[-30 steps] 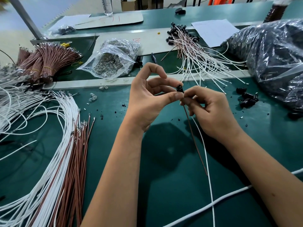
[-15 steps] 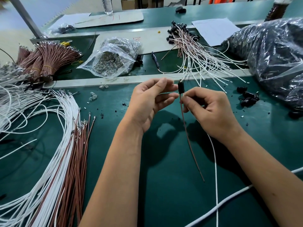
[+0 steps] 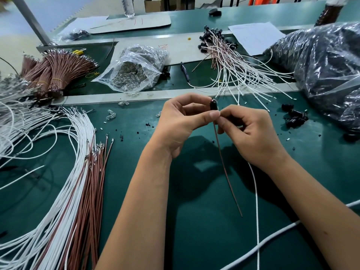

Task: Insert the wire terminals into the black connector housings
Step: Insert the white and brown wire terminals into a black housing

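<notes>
A small black connector housing (image 3: pixel 213 104) stands upright above the green mat, pinched between the thumb and fingers of my left hand (image 3: pixel 181 121). A brown wire (image 3: pixel 224 162) hangs down from its underside, and a white wire (image 3: pixel 256 201) trails from under my right hand (image 3: pixel 251 131). That hand pinches the wires just below the housing. Whether the white wire's terminal sits inside the housing is hidden by my fingers.
Loose white and brown wires (image 3: pixel 78 182) fan across the left. Finished assemblies (image 3: pixel 229 61) lie at the back. A clear bag of terminals (image 3: pixel 134 73), a big bag of black housings (image 3: pixel 327 71) and several loose housings (image 3: pixel 296 115) sit around the mat.
My left hand, open half a second ago, has closed its thumb and fingers on the housing again. My right hand keeps its pinch on the wires below it.
</notes>
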